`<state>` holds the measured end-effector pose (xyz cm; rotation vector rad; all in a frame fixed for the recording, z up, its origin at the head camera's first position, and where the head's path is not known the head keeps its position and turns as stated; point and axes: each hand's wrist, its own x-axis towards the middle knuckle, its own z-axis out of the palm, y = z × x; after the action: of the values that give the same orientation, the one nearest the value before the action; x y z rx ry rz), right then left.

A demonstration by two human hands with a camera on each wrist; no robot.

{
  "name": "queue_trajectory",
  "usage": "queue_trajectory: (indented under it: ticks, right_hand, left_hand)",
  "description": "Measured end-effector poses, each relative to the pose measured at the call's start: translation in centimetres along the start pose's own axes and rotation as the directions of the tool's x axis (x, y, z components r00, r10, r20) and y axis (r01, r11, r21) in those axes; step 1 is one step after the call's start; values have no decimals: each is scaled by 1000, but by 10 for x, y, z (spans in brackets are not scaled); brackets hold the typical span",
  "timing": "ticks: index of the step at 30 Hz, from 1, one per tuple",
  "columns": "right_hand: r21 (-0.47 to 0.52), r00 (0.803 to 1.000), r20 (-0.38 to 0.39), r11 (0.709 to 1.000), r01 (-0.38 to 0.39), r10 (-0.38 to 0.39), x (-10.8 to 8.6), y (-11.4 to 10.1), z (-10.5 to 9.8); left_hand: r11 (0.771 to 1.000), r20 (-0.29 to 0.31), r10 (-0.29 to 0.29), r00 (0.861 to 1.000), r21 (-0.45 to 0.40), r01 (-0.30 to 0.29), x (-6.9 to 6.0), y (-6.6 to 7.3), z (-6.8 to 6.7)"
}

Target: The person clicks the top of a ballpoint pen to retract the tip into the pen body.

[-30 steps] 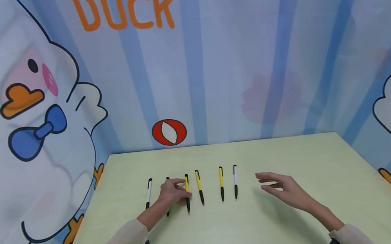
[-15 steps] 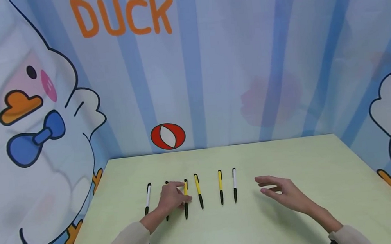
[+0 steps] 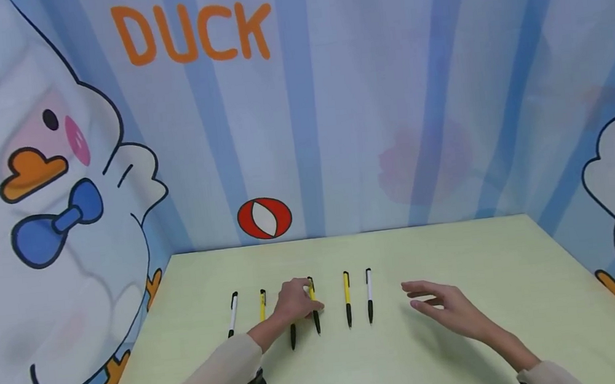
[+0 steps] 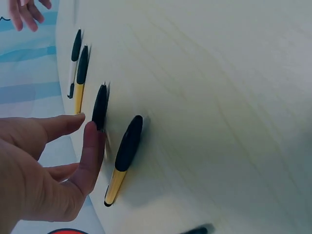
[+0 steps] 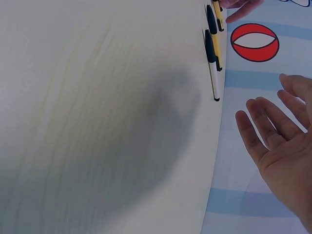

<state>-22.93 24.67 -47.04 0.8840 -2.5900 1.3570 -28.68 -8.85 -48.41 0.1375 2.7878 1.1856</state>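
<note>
Where the left hand (image 3: 294,301) is: at the yellow pen (image 3: 317,323), fourth from left along the tabletop (image 3: 391,363)
Left grip: around the pen's middle; whether pinching, cannot tell
Right hand (image 3: 449,309): released, beside the rightmost white pen (image 3: 369,288)

There are 4 yellow-and-black pens (image 3: 348,299) and 2 white-and-black pens (image 3: 370,295), 6 in all; there is 1 left hand (image 3: 296,301), 1 right hand (image 3: 455,309), 1 table (image 3: 458,251).
</note>
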Motion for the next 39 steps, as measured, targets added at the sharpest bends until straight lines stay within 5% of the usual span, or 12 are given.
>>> queue_trajectory:
  ticks: [5,9,17,26,31,39]
  right_hand:
    - [10,1000,3,1000,9,-9,3,1,0]
    - [15,1000,9,1000,0,0,2,2,1]
    - [37,1000,18,999,-10,10,7,12,10]
    - [17,1000,26,1000,5,-5,13,0,9]
    - [9,999,33,1000,-8,8,19,-4,11]
    - [42,999,52,999,8,-10,29,-8,14]
  left_hand:
    - [990,-17,-10,1000,140,12,10,8,9]
    - [987,9,-47,999,152,45,10,14,12]
    - [992,58,-98,993,-74,102,2,10,9]
    - [962,124,-24,992,-267,57,-14,17,-5]
    - [934,154,22,988,-355,34,-24,23,-12]
    - [910,191,4,982,-408,76,-38,33,-17]
